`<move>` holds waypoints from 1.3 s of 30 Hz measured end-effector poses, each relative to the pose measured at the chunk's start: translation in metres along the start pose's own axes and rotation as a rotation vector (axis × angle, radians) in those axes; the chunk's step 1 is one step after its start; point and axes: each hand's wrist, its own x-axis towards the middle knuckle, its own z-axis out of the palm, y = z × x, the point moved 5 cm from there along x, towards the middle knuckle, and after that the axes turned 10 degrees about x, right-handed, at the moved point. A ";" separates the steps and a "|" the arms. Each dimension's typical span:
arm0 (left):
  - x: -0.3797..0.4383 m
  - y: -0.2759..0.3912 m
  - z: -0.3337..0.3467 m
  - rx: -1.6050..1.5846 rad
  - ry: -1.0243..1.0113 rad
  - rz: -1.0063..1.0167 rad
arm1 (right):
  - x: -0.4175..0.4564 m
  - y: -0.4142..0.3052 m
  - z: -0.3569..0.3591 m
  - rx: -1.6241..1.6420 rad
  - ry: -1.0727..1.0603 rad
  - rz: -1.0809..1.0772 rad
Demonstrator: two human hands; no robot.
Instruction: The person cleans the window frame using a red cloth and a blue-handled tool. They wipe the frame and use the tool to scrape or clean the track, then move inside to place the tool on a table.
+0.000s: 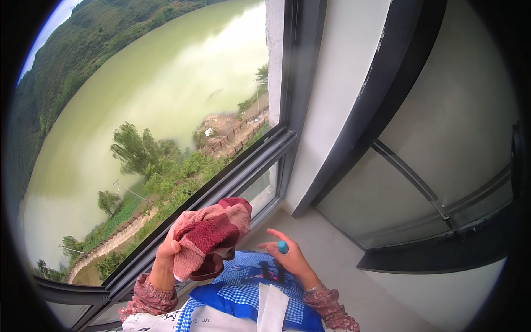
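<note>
In my left hand is a bunched plush cloth in pale pink and dark red patches, gripped at its left side. It is held up in front of the window's lower frame, with darker folds hanging below. My right hand is to the right of the cloth and apart from it. From that hand juts the rounded blue end of a handle-like object; the rest of it is hidden by my fingers. The index finger and thumb point left, towards the cloth. Both hands are in front of my blue checked apron.
A large dark-framed window runs along the left, overlooking a green river, trees and a fenced path far below. A white wall strip and dark-framed glass panels stand to the right. The grey floor shows beside me.
</note>
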 end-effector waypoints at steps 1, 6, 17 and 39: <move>0.001 -0.005 0.004 -0.062 -0.012 -0.046 | 0.011 -0.004 0.010 -0.022 -0.048 -0.053; 0.006 0.006 0.002 -0.143 -0.084 -0.026 | 0.048 -0.014 0.041 -0.119 -0.280 -0.050; 0.109 0.093 -0.007 0.064 0.033 0.098 | 0.146 -0.223 -0.014 -0.514 0.381 -0.634; 0.149 0.011 -0.040 1.387 0.111 0.270 | 0.102 -0.174 0.080 -0.443 -0.083 -1.150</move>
